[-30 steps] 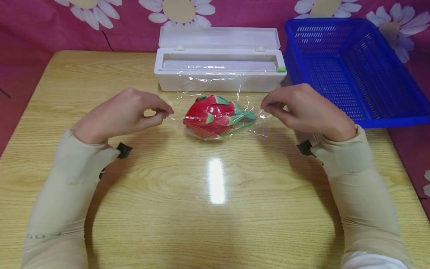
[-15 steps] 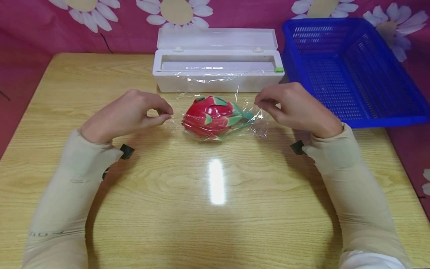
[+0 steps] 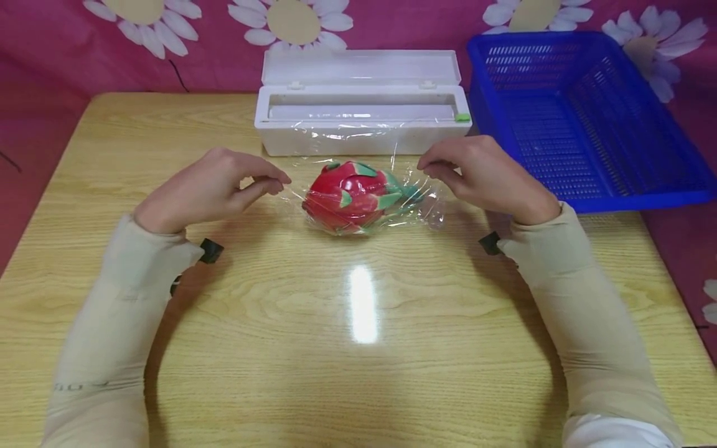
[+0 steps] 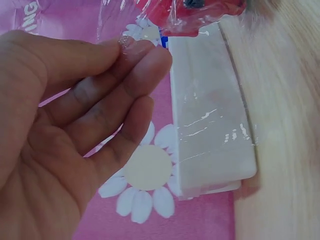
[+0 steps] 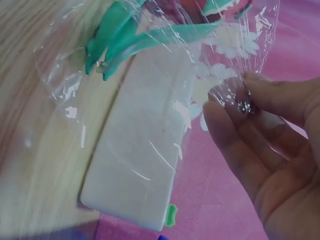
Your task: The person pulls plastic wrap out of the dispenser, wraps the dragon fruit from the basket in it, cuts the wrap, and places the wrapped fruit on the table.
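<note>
A red dragon fruit point(image 3: 350, 196) with green scale tips lies on its side mid-table, its green end toward the right. Clear plastic wrap point(image 3: 428, 208) covers it and spreads back toward the white box. On the fruit's left, my left hand point(image 3: 210, 190) pinches the film between thumb and forefinger; the left wrist view shows the film bunched at those fingertips. My right hand point(image 3: 487, 177) grips another part of the wrap near the fruit's green end. In the right wrist view the film point(image 5: 240, 100) runs in tight creases into the pinch of thumb and fingers.
Behind the fruit stands a white wrap dispenser box point(image 3: 358, 138), lid raised, a roll inside and a green slider point(image 3: 462, 117) at its right. A blue plastic basket point(image 3: 622, 202) sits at the back right. Flowered pink cloth point(image 3: 392, 25) hangs behind the wooden table point(image 3: 280, 373).
My right hand has moved left and slightly back, closer to the fruit, with the wrap. My left hand has hardly shifted, and the fruit lies in place.
</note>
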Demonstrator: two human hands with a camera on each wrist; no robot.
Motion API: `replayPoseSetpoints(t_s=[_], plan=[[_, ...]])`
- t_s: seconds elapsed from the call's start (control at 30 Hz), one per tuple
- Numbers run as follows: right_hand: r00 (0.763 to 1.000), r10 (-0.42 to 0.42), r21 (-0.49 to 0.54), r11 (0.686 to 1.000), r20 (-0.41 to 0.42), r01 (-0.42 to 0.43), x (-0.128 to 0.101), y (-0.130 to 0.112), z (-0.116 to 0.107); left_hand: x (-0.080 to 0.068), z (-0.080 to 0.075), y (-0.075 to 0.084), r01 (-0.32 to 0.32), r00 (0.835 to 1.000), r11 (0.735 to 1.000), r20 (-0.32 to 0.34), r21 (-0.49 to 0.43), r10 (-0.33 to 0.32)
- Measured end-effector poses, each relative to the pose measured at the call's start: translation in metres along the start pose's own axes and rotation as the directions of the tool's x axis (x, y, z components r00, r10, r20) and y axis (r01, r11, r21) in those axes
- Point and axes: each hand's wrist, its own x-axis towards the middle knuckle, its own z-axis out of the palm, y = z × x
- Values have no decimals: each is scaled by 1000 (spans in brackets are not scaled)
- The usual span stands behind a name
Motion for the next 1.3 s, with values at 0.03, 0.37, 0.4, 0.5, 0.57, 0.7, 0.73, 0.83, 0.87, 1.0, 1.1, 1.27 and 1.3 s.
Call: replayPoseSetpoints(t_s=[0.03,0.37,0.4,0.5,0.57,0.7,0.73,0.83,0.87,1.0,1.1,1.27,1.3], plan=[[1000,2,-5,1000,-2,-2,1,1,2,1,1,-1,11,1000,1000,5,-7,-11],[998,33,-18,999,-53,-34,7,-2,15,13,6,-11,57,998,996,1,-75,-58],[998,39,-17,999,-56,-40,7,-3,17,13,7,-11,58,998,995,-5,-78,-58],[997,48,-18,999,-68,-49,9,-3,23,17,10,-13,65,998,995,-12,-73,-66],[996,57,-17,998,-74,-59,10,-4,27,21,12,-13,79,997,995,-3,-66,-79],[993,71,-13,997,-92,-72,13,-4,32,27,16,-13,108,994,993,24,-53,-107],[993,71,-9,997,-97,-72,14,-4,33,28,17,-14,113,993,992,28,-52,-112],[992,66,0,998,-105,-66,17,-3,37,32,20,-14,119,993,992,28,-52,-118],[992,62,2,998,-106,-62,18,-3,38,33,21,-15,117,993,992,25,-51,-116],[994,57,-2,998,-94,-58,20,-4,42,36,26,-15,104,995,993,15,-52,-103],[995,70,-11,997,-65,-71,21,-5,45,38,29,-14,98,995,994,11,-56,-97],[997,78,-9,997,-25,-78,22,-7,49,41,33,-12,86,996,995,8,-55,-86],[997,78,-6,997,-19,-78,23,-7,49,42,34,-12,84,996,995,8,-49,-84]])
